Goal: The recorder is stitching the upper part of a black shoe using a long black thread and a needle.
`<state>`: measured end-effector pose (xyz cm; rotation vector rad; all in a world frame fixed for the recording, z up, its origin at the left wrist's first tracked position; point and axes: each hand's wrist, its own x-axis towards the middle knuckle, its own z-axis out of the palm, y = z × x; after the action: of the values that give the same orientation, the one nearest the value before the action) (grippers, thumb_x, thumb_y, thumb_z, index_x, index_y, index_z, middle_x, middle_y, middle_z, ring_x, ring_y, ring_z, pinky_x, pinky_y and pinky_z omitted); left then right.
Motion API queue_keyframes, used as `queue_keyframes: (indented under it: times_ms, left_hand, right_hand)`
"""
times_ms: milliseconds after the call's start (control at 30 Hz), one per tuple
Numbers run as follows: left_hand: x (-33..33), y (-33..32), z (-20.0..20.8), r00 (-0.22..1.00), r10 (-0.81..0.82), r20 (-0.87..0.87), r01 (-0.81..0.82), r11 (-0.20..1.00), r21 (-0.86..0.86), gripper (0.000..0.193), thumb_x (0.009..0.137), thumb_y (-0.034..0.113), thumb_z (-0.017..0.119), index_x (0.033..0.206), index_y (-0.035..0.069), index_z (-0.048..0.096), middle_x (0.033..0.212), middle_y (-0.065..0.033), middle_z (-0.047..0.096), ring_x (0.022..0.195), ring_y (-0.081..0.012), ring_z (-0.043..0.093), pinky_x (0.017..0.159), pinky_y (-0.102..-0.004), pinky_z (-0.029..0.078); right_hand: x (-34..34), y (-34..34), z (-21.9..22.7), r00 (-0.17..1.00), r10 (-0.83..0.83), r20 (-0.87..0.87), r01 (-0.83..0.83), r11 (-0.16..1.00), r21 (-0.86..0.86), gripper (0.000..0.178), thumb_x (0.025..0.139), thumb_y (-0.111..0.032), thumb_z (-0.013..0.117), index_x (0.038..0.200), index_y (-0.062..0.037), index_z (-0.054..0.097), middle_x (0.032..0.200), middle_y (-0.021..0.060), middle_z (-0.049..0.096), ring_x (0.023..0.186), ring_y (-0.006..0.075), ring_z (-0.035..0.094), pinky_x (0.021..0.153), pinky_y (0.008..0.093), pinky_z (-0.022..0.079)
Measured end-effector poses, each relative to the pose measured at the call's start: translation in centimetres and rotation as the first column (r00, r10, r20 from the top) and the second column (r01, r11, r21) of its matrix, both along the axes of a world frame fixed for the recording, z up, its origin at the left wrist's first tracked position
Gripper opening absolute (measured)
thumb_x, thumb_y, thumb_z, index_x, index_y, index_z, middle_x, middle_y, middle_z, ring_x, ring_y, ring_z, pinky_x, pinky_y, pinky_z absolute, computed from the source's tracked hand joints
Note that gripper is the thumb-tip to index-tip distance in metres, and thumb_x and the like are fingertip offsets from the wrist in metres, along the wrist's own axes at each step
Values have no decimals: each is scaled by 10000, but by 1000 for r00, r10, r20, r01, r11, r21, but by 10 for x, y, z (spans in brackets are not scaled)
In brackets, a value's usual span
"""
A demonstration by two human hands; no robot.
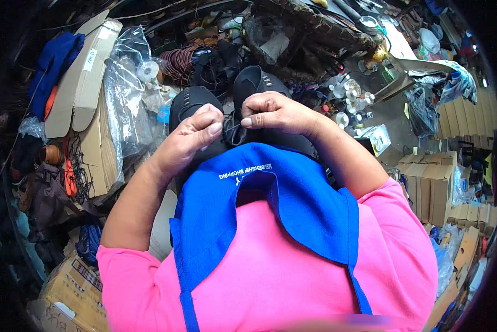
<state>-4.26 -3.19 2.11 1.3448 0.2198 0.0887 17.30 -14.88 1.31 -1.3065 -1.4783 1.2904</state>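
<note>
I counted two black leather shoe uppers [248,97], side by side above the blue apron [270,193]. Left hand [190,135] & right hand [276,113] were pinched shut on a thin black thread [233,127] btwn them. Clutter crowded every edge; little free room.

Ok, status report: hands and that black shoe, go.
Left hand and right hand both pinched on thread at the black shoe. Second black shoe beside it. Blue apron covers the lower part.

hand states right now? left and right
Left hand: closed, fingers pinched at the black shoe.
Right hand: closed, pinching at the same shoe; whether it holds thread cannot be told.
</note>
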Motion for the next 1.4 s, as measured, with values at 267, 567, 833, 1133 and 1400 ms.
queue_keyframes:
  times_ms: [267, 567, 833, 1133, 1400]
  left_hand:
    - [9, 8, 9, 984, 139, 113, -140, 990, -1, 229, 902, 250, 560, 1007, 47, 549, 785, 43, 430, 619, -30, 339, 566, -174, 280]
    - [14, 5, 21, 970, 222, 95, -233, 964, 124, 180, 896, 181, 581, 1018, 50, 584, 785, 54, 487, 675, -13, 396, 595, -165, 332]
    - [18, 5, 14, 931, 306, 200, -338, 928, 156, 139, 869, 92, 616, 993, 39, 582, 820, 55, 507, 715, 6, 426, 627, -156, 359]
    - [35, 2, 16, 942, 260, 211, -328, 840, 431, 103, 803, 94, 696, 818, 34, 615, 825, 39, 506, 650, -2, 392, 565, -172, 326]
    - [24, 18, 20, 974, 221, 54, -220, 975, -17, 137, 874, 192, 613, 932, 70, 593, 739, 79, 494, 619, 20, 384, 523, -152, 277]
  right_hand:
    - [12, 2, -4, 996, -42, 72, 38, 998, 53, 236, 835, -248, 652, 843, -16, 610, 884, 36, 542, 859, 124, 510, 776, 265, 404]
    - [-8, 8, 16, 984, -69, -164, 54, 994, -93, 253, 884, -262, 631, 979, -28, 628, 825, -16, 598, 800, 72, 538, 750, 248, 443]
    - [-16, 7, -6, 857, -510, 82, 430, 793, 432, 320, 739, -298, 766, 843, -38, 609, 690, 36, 551, 703, 108, 522, 651, 253, 437]
    - [-40, 5, -12, 757, -633, 162, 481, 707, 519, 272, 740, -257, 766, 815, -25, 645, 691, 67, 582, 662, 127, 555, 615, 280, 457]
    - [-9, -7, 5, 847, -337, -412, 252, 936, -248, 302, 925, -258, 537, 1042, 9, 615, 931, 76, 663, 848, 96, 584, 783, 246, 467]
